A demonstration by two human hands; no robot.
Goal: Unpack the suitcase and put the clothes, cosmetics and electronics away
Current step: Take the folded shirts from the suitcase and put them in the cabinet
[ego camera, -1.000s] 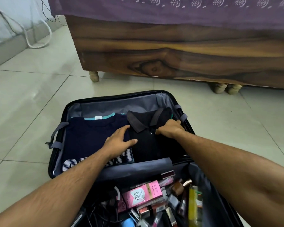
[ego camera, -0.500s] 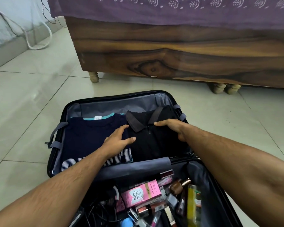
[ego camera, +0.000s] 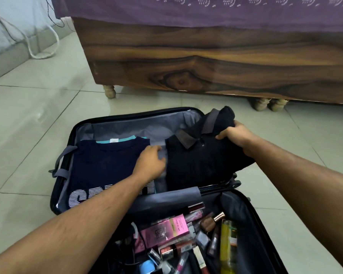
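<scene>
Black polo shirt (ego camera: 198,155), one of two folded tops in the open suitcase (ego camera: 67,155), rises at centre right, its collar edge clenched by the right hand (ego camera: 234,135). Left hand (ego camera: 150,163) curls against its left edge, beside the one navy shirt (ego camera: 107,165); grasp unclear. One pink box (ego camera: 166,230) lies among cosmetics at bottom centre.

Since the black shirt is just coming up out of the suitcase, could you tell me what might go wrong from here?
1. The right hand grips the black polo shirt only at its far edge, so the fold may fall open as it rises.
2. The left hand is at the shirt's left edge, beside the navy t-shirt; it could drag that out of its fold.
3. The hanging shirt could sweep the loose cosmetics nearer the person.
</scene>
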